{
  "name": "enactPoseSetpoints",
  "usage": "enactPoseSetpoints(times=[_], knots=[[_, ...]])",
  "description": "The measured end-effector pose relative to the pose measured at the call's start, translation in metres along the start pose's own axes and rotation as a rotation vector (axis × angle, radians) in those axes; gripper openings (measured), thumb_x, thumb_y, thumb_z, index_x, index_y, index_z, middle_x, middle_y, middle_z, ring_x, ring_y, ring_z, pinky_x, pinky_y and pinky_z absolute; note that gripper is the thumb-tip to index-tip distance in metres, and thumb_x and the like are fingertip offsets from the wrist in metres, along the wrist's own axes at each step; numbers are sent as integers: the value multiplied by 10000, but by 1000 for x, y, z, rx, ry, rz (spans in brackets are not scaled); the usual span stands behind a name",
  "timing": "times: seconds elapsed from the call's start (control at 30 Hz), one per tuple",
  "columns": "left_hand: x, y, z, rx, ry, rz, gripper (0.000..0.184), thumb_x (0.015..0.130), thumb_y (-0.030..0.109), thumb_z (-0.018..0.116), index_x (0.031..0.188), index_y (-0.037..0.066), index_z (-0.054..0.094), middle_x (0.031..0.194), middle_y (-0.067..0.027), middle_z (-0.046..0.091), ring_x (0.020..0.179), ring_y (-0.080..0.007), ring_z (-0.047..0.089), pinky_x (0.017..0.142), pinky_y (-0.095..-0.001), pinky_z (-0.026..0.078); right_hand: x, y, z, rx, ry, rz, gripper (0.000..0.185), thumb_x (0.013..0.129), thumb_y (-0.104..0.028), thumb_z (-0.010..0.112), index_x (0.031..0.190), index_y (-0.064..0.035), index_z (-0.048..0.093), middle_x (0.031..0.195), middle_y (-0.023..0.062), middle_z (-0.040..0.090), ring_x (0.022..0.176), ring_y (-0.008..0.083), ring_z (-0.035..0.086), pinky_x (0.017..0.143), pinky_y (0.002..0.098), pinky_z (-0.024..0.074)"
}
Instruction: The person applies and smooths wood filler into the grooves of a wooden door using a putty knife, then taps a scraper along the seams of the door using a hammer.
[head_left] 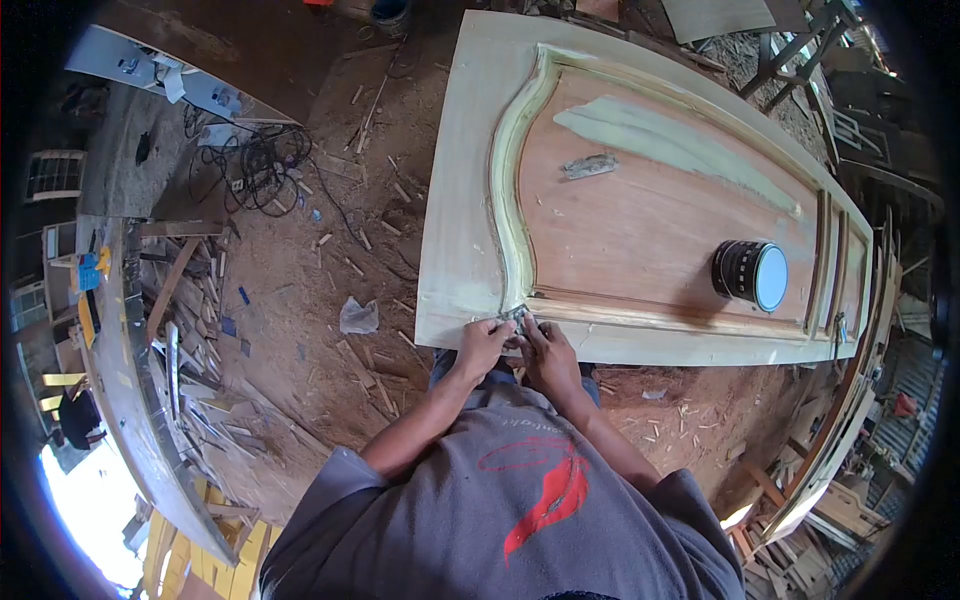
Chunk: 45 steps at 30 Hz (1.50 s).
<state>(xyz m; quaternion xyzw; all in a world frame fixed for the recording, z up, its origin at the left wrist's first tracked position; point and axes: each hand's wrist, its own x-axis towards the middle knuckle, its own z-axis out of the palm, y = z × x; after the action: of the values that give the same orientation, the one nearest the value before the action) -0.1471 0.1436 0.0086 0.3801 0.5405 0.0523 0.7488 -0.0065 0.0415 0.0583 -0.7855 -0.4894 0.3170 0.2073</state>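
Observation:
A pale wooden door (452, 180) with raised curved moulding lies flat before me. At its near left corner, my left hand (482, 345) and my right hand (549, 357) are close together. Their fingertips pinch a small grey piece (517, 313) against the end of the moulding. It is too small and covered to tell its kind. Both hands have bent, closed fingers. On the door's reddish panel lies a grey, worn block-like piece (588, 166). A dark tin with a pale blue lid (771, 277) stands farther right. A pale greenish smear (670, 145) runs along the panel's far side.
Wood scraps (205, 400) and shavings litter the dirt floor to the left. A tangle of black cable (255, 165) lies near a brown board (230, 50). A clear plastic bag (359, 316) is on the ground. Long boards (820, 470) lean at the right.

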Motion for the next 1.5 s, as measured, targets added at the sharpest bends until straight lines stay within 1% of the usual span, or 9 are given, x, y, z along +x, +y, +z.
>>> enactPoseSetpoints(times=[0.7, 0.8, 0.93, 1.03, 1.13, 1.23, 1.3, 1.33, 1.5], knots=[[16, -11, -6, 130, 45, 106, 264, 1080, 230, 739, 1048, -21, 816, 896, -48, 801, 761, -97, 704, 681, -292, 554, 4, 1, 5, 151, 68, 54, 464, 1062, -222, 703, 1485, -32, 685, 1123, 308, 720, 973, 467, 732, 875, 526, 604], [-1, 22, -5, 409, 121, 407, 237, 1021, 193, 756, 1178, 23, 809, 971, -104, 801, 785, -173, 741, 696, -347, 586, 5, 36, 24, 365, 279, 238, 460, 1104, -278, 705, 1500, -44, 696, 918, 174, 743, 808, 289, 725, 754, 418, 581], [-5, 54, -6, 1054, 187, 882, 436, 904, 124, 737, 1339, 115, 768, 1025, -126, 689, 934, -313, 716, 804, -456, 602, 16, 35, -28, 878, 223, 547, 465, 1149, -332, 676, 1530, -66, 684, 800, -87, 516, 643, 9, 417, 562, 210, 366], [1, 46, -12, 1228, 83, 828, 564, 841, 152, 737, 1405, 148, 746, 1074, -126, 618, 1044, -345, 667, 894, -512, 584, 20, 54, -31, 750, 225, 396, 464, 1150, -325, 675, 1536, -67, 679, 787, -94, 503, 653, 14, 425, 566, 222, 366], [1, 36, -18, 1158, 67, 806, 523, 825, 195, 750, 1345, 136, 761, 1111, -129, 612, 1079, -353, 657, 916, -525, 578, 17, 55, -41, 685, 142, 399, 472, 1135, -287, 693, 1526, -23, 667, 1230, 109, 668, 1098, 150, 601, 943, 316, 469], [-16, 42, -6, 1156, 167, 879, 336, 821, 218, 772, 1134, 96, 771, 1054, -124, 634, 1035, -352, 675, 881, -504, 587, 16, 56, -38, 649, 104, 325, 492, 1104, -277, 738, 1499, 10, 676, 1252, 149, 748, 1153, 191, 687, 998, 352, 541], [-23, 43, -1, 1141, 218, 874, 245, 826, 229, 786, 1015, 74, 770, 1006, -119, 647, 1002, -349, 688, 867, -489, 594, 18, 69, -23, 542, 145, 146, 503, 1096, -322, 751, 1501, -29, 694, 928, 33, 731, 851, 118, 655, 765, 324, 551], [-26, 41, -3, 1112, 222, 837, 225, 833, 234, 793, 983, 68, 769, 991, -116, 652, 993, -348, 693, 869, -484, 597, 17, 72, -28, 403, 128, 35, 505, 1056, -267, 783, 1489, -24, 692, 1079, 169, 791, 980, 263, 753, 907, 398, 591], [-40, 13, -2, 820, 352, 548, 273, 942, 284, 815, 1101, 62, 825, 999, -110, 750, 914, -268, 754, 822, -426, 611, 19, 38, -50, 168, -90, -107, 489, 978, -199, 808, 1447, -89, 724, 1177, 239, 728, 973, 445, 738, 892, 493, 608]])
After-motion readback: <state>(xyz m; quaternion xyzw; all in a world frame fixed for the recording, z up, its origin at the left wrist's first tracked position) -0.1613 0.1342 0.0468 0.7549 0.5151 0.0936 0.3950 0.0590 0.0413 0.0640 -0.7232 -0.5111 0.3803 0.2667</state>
